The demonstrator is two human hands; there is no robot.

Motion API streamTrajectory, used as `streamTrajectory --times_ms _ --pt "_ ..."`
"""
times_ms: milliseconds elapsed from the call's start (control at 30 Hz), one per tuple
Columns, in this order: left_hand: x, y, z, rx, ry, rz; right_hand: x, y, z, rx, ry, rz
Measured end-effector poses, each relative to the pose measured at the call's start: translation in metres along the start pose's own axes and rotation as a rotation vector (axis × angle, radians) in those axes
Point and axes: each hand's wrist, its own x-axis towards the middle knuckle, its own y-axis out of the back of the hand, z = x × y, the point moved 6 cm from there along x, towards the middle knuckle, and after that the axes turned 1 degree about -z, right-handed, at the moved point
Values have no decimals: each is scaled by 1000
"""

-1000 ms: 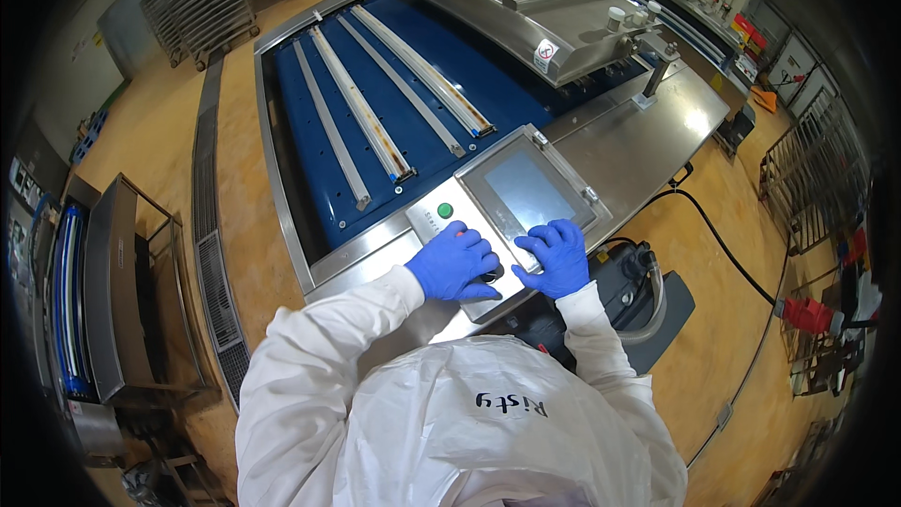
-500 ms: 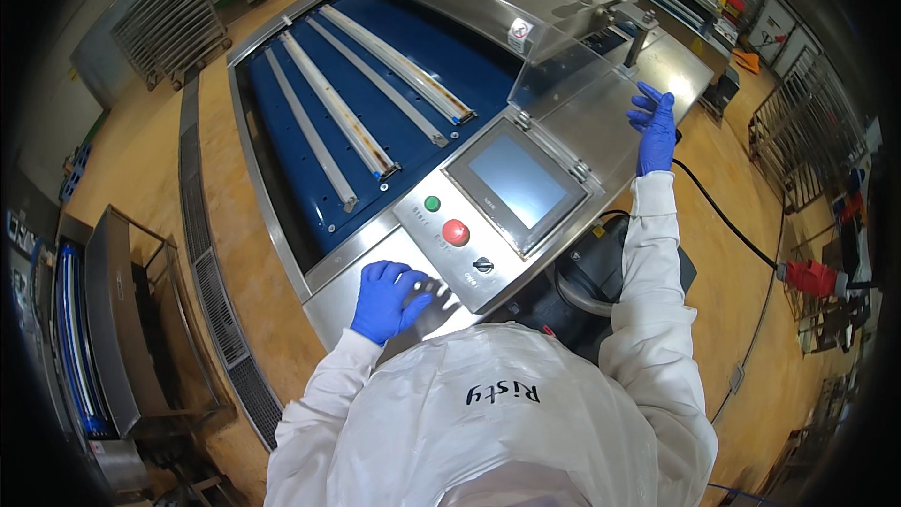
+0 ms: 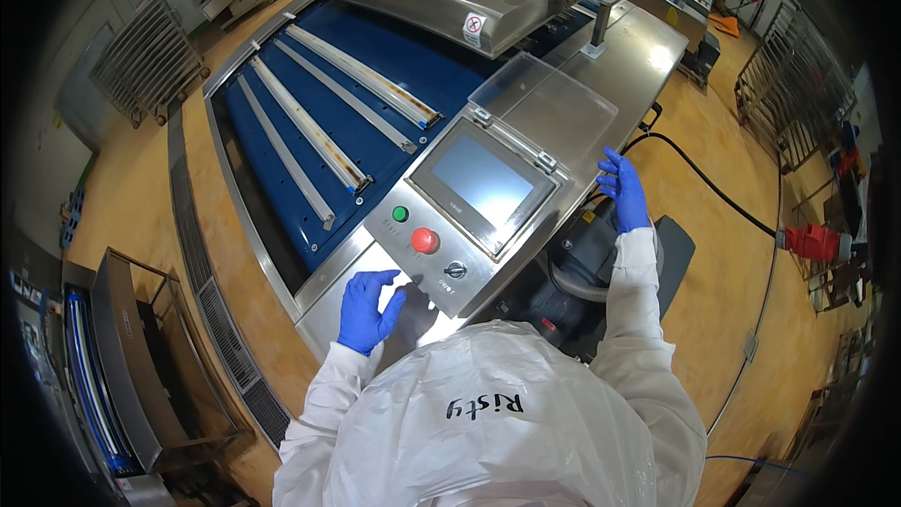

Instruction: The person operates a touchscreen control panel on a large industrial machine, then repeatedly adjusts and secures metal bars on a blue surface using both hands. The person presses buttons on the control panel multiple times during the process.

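Note:
A steel machine with a control panel (image 3: 389, 244) stands before me. The panel carries a screen (image 3: 481, 186), a green button (image 3: 401, 214), a red mushroom button (image 3: 425, 241) and a black rotary switch (image 3: 455, 270). Over the steel top beyond the screen lies a hinged clear cover (image 3: 554, 99), folded back. My left hand (image 3: 368, 312), in a blue glove, is open beside the panel's near left corner, its thumb apart from the curved fingers. My right hand (image 3: 623, 190), gloved alike, is open and holds nothing, by the machine's right edge near the cover's hinge.
Several long bars (image 3: 310, 122) lie across the blue belt (image 3: 361, 47). A raised steel hood (image 3: 404, 0) spans the far part. Under the right edge sits a dark grey vacuum-like unit (image 3: 591, 258). A black cable runs to a red plug (image 3: 809, 242). Wheeled racks (image 3: 145, 56) stand around.
The clear cover, partly raised before, now lies back over the steel top. My right hand has come nearer to me, away from it. My left hand stays beside the panel.

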Motion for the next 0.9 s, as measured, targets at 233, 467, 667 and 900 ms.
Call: streamTrajectory --times_ms 233,467,667,900 --pt "100 -19 49 -34 -194 -189 -72 53 14 -3 104 109" --pt "174 -60 84 233 -263 -122 -127 96 74 12 -47 197" --pt "170 -67 70 224 -160 -255 -147 111 93 62 -91 263" --pt "97 -25 7 -74 67 -53 -129 60 64 -47 -66 172"
